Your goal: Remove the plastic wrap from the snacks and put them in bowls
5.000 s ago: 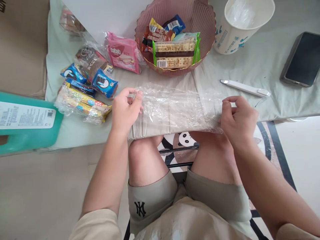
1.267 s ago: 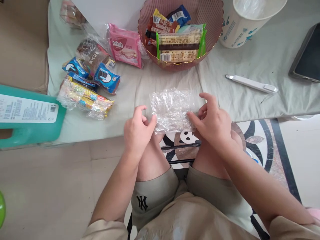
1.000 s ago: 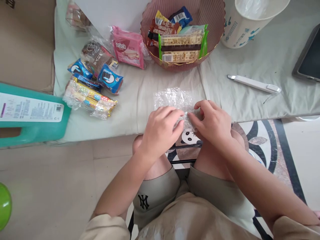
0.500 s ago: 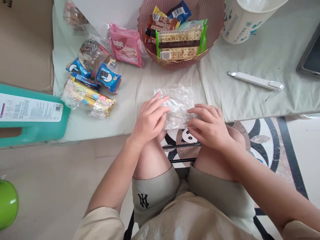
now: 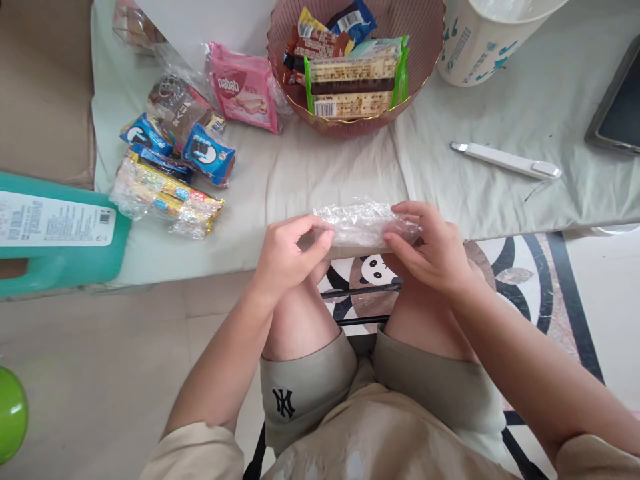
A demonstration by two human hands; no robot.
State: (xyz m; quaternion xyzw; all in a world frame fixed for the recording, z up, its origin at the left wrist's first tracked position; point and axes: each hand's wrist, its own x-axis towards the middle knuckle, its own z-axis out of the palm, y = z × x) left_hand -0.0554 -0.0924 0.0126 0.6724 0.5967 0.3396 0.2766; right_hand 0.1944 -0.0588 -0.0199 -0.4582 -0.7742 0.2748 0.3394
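Observation:
A crinkled piece of clear plastic wrap [image 5: 357, 223] lies at the table's front edge, bunched into a narrow strip between my two hands. My left hand [image 5: 295, 253] pinches its left end between thumb and fingers. On the other side, my right hand [image 5: 430, 243] grips the right end, thumb below and fingers above. Beyond the wrap stands a pink ribbed glass bowl [image 5: 430, 73] with a gold rim, holding several packaged snacks [image 5: 355, 83]. A white utility knife [image 5: 507, 160] lies to the right of my right hand.
Several wrapped snacks [image 5: 170, 190] and a pink wafer packet [image 5: 243, 90] lie left of the bowl. A green jug [image 5: 65, 267] rests at the left edge. A paper cup [image 5: 475, 47] and a dark-screened device [image 5: 620, 107] are on the right.
The plastic wrap, spread flatter before, is now gathered into a narrower strip nearer me. My fingers have closed on its two ends. The view has shifted slightly.

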